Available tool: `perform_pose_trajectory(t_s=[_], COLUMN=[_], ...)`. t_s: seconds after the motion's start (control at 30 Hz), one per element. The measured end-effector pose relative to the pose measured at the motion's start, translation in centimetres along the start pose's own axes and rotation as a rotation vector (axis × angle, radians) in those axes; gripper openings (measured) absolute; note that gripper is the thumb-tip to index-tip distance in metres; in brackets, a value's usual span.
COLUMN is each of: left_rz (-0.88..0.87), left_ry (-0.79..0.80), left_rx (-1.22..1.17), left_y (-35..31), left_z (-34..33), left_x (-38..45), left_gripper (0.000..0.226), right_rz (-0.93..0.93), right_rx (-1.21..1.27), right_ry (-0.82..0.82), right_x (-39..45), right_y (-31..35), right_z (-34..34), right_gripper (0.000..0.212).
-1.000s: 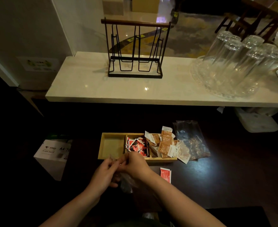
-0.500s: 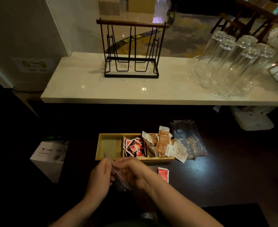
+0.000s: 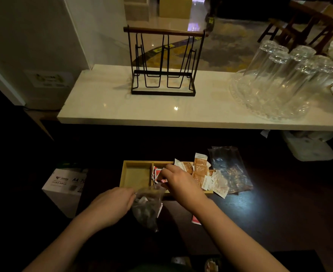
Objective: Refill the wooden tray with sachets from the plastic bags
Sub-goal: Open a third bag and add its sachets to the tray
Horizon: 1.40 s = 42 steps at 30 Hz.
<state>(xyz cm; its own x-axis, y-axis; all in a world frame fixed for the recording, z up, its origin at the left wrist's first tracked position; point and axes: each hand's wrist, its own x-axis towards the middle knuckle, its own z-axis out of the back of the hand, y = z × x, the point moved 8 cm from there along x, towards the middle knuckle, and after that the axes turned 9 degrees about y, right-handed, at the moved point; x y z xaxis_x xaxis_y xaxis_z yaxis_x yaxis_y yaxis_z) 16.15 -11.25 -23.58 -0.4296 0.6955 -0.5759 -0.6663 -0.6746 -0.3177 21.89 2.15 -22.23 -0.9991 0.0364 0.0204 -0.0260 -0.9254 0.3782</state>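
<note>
Since half a second earlier, the right hand point(image 3: 178, 183) had left the left hand and reached forward over the wooden tray point(image 3: 135, 174), its fingers curled down into the red sachets point(image 3: 157, 174) of the middle compartment; whether it pinched one could not be told. The left hand point(image 3: 112, 205) gripped the top edge of one clear plastic bag point(image 3: 146, 210) hanging just before the tray's near wall, sachets inside. The tray showed three compartments: the left one bare, the middle holding red sachets, the right heaped with brown sachets point(image 3: 200, 170) spilling over its rim. A second plastic bag point(image 3: 230, 169) lay flat beside the tray's right end. One red sachet point(image 3: 195, 220) lay on the dark table under the right forearm.
</note>
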Motion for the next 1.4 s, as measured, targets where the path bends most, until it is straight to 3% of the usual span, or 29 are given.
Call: perform_pose_trajectory(t_s=[0.07, 0.2, 0.33, 0.4, 0.53, 0.67, 0.7, 0.77, 0.83, 0.9, 0.97, 1.1, 1.17, 1.4], left_rz=[-0.032, -0.08, -0.135, -0.179, -0.245, -0.041, 0.058, 0.189, 0.152, 0.089, 0.106, 0.138, 0.121, 0.049], left_ry=[-0.036, -0.031, -0.004, 0.017, 0.003, -0.191, -0.177, 0.0, 0.193, 0.173, -0.021, -0.438, -0.59, -0.821], left_rx=[-0.102, -0.413, -0.462, -0.509, -0.751, -1.042, -1.1, -1.378, -1.699, -1.851, -1.828, -1.483, -1.352, -1.195], left_y=[0.1, 0.1, -0.2, -0.7, -0.3, 4.4, 5.3, 5.2, 3.3, 2.9, 4.4, 8.7, 10.3, 13.7], left_z=[0.1, 0.4, 1.0, 1.4, 2.3, 0.8, -0.7, -4.6, -7.0, -6.7, -5.4, -2.0, -0.1, 4.7], left_x=[0.8, 1.4, 0.8, 0.4, 0.0, 1.1, 1.5, 2.1, 2.3, 2.5, 2.7, 1.8, 0.6, -2.3], left_gripper=[0.025, 0.025, 0.024, 0.035, 0.036, 0.035, 0.033, 0.045, 0.059, 0.056, 0.044, 0.022, 0.023, 0.039], right_rz=[0.034, -0.019, 0.05, 0.069, 0.038, 0.07, 0.086, 0.114, 0.112, 0.087, 0.065, -0.009, -0.042, -0.085], right_rx=[0.184, 0.557, 0.487, 0.456, 0.436, 0.386, 0.392, 0.41, 0.446, 0.518, 0.572, 0.582, 0.554, 0.39], right_ry=[-0.054, 0.094, 0.049, 0.025, -0.005, -0.18, -0.206, -0.256, -0.312, -0.325, -0.309, -0.256, -0.222, -0.103], right_x=[-0.3, -0.8, -0.7, -0.6, 0.0, 0.9, 1.2, 2.2, 3.1, 4.1, 4.7, 5.4, 5.8, 7.9], right_y=[2.0, 4.6, 5.0, 5.1, 4.4, 4.7, 5.1, 5.8, 6.0, 5.4, 4.5, 1.8, 0.7, -0.8], right_z=[1.1, -0.7, -1.1, -1.0, -0.4, 3.0, 3.8, 5.4, 6.8, 7.6, 7.9, 7.7, 7.2, 3.5], right_gripper=[0.02, 0.037, 0.049, 0.052, 0.04, 0.025, 0.022, 0.015, 0.014, 0.015, 0.015, 0.011, 0.008, 0.008])
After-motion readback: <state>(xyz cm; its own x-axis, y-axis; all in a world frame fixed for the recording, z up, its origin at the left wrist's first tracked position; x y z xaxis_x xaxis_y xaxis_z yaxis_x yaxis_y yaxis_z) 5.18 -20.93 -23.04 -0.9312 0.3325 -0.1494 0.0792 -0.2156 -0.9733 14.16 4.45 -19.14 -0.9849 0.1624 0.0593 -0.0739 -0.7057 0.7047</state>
